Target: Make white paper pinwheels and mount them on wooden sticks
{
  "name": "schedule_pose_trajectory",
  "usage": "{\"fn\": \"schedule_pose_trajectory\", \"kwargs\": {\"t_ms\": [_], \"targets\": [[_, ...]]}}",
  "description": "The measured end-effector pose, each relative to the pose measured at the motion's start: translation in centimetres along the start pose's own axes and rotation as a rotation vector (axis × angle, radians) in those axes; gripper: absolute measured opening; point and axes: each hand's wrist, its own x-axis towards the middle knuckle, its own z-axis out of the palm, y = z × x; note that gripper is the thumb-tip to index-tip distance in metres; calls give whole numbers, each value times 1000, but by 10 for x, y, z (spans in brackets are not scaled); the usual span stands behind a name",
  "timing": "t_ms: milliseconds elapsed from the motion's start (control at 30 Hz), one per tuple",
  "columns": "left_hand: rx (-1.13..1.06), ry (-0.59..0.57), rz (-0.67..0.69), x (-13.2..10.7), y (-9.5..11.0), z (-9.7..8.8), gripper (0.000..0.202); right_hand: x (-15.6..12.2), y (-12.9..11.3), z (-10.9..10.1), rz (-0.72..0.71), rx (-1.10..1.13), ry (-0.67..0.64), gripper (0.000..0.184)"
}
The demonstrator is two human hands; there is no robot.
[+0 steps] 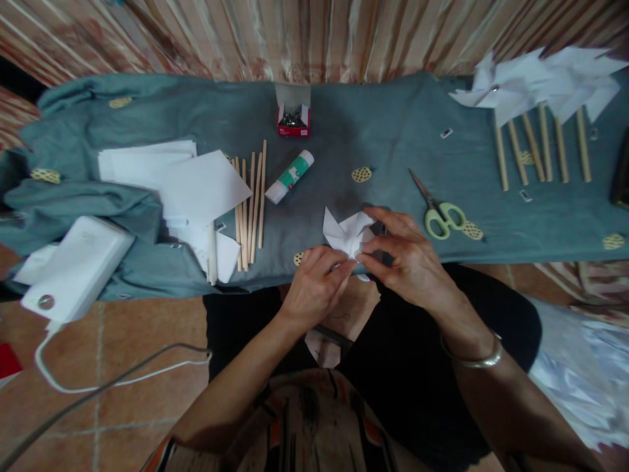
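At the near edge of the counter (pixel 393 144), the left hand (pixel 317 282) and the right hand (pixel 410 262) both pinch the folded paper (pixel 346 233). It lies on the counter between them with its points raised.

Judged from this grip, the step in hand is gathering the points at the centre:
- Keep each point pinned under a finger.
- Press lightly.
- Do not crease the curved blades.

Counts, placed from the folded paper:
- Right of it: one pair of scissors (pixel 435 204).
- Behind it, to the left: one glue stick (pixel 289 177) and one red box (pixel 293 118).
- Left of it: about six loose sticks (pixel 250 203), one pile of paper sheets (pixel 171 177) and one white device (pixel 73 269).
- Far right of it: finished pinwheels (pixel 535 85) on five or six sticks; the exact count is unclear.
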Motion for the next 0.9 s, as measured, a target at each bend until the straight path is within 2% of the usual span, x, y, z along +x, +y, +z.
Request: {"fn": "schedule_pose_trajectory", "kwargs": {"t_ms": [500, 733, 900], "targets": [[5, -11, -4, 1, 0, 0, 16, 1, -2, 1, -21, -56, -2, 15], [16, -21, 7, 1, 0, 0, 16, 0, -3, 1, -26, -78, 11, 6], [18, -18, 2, 1, 0, 0, 16, -1, -4, 1, -34, -66, 1, 12]]}}
